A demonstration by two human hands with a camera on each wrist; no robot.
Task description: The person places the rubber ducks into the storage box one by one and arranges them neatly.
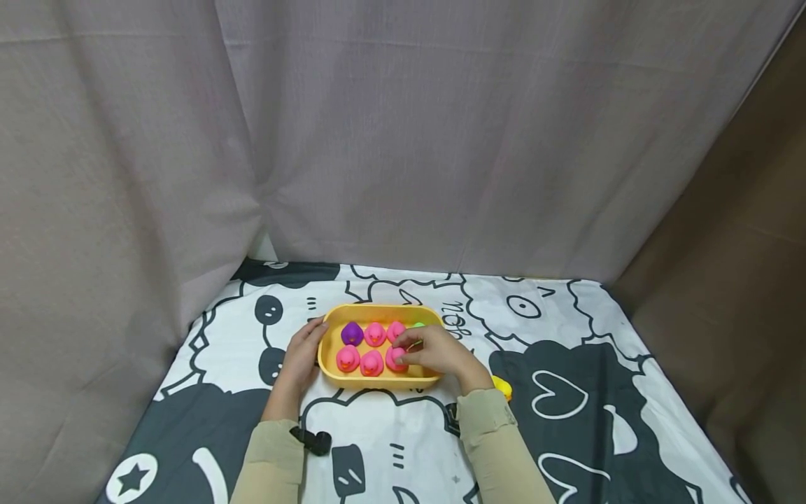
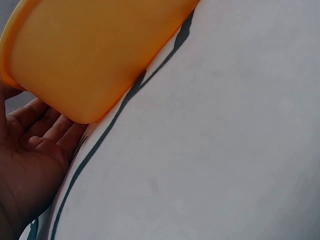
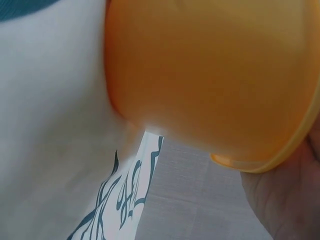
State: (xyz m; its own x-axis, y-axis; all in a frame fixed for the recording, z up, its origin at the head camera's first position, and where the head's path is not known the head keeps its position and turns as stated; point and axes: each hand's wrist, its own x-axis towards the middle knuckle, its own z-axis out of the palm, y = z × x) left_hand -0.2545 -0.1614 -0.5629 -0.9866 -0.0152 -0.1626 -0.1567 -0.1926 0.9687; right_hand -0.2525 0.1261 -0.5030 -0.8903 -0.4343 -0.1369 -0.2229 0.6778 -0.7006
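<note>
A yellow-orange plastic tray (image 1: 384, 383) rests on the patterned cloth, with several toy ducks standing in two rows inside. At its left end my left hand (image 1: 305, 350) holds the rim and outer wall; in the left wrist view the fingers (image 2: 55, 127) lie against the outside of the tray (image 2: 95, 55). My right hand (image 1: 437, 348) reaches over the right end, thumb and fingers on a pink duck (image 1: 394, 361) in the near row. A purple duck (image 1: 351, 334) heads the far row. Part of a green duck (image 1: 419, 325) shows behind the right hand.
A yellow object (image 1: 502, 386) lies on the cloth beside the right wrist, partly hidden by it. The black-and-white cloth (image 1: 378, 462) covers the table. Grey curtains (image 1: 441, 140) hang behind and at both sides.
</note>
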